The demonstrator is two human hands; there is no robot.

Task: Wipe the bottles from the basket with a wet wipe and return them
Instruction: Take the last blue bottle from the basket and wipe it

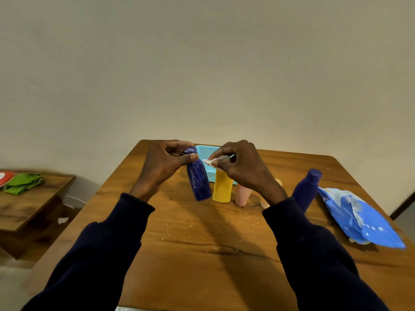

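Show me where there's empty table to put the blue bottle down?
The widest bare patch of table is the near part, between the two sleeves. The left edge beside the left hand is bare too. It's crowded around the yellow bottle, pink bottle and blue basket, and by the wipes pack.

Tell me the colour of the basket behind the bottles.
Light blue basket, perforated plastic, seen in the head view.

Four bottles are out on the table: two dark blue plastic ones, a scratched one (198, 180) and a capped one (307, 189), one yellow cylindrical bottle (221, 187) and one pale pink bottle (242, 194). There is one light blue perforated plastic basket (207, 153), one crumpled white wet wipe (212, 161), one blue wipes packet (357, 216) and two hands.
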